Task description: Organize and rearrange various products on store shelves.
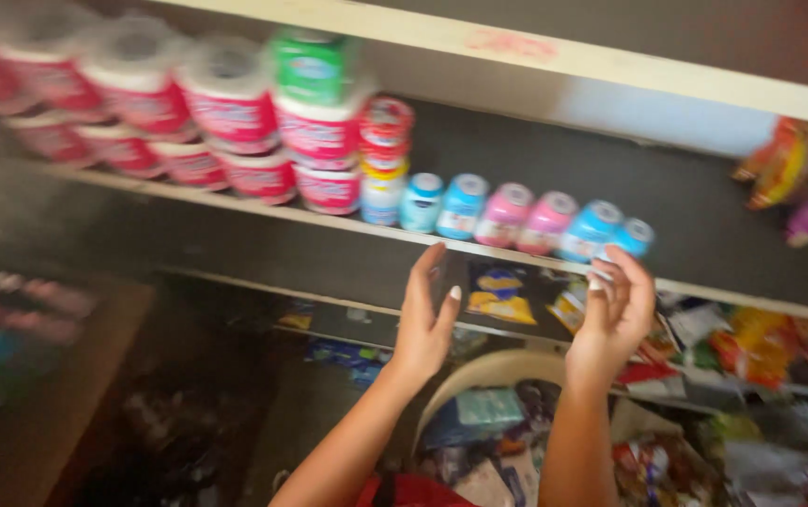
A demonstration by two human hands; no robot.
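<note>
Two hands are raised toward a shop shelf (235, 202) in the head view I am watching. My left hand (425, 319) is open, fingers straight and together, thumb spread, with a dark flat thing against its palm that blur keeps me from identifying; I cannot tell whether it grips it. My right hand (616, 310) is curled at the shelf's front edge, fingertips pinched near a small blue-capped bottle (633, 238), though I cannot tell whether they close on it or only touch it. Just left of that bottle, above the gap between both hands, runs a row of blue and pink bottles (507, 216). Farther left, well beyond the left hand, stand stacked red-wrapped paper rolls (225, 117) with a green one (310, 64) on top. Between the hands, one shelf lower, lies a yellow snack packet (500, 294). Below the wrists sits a pale round basket (488, 374) of mixed packets.
</note>
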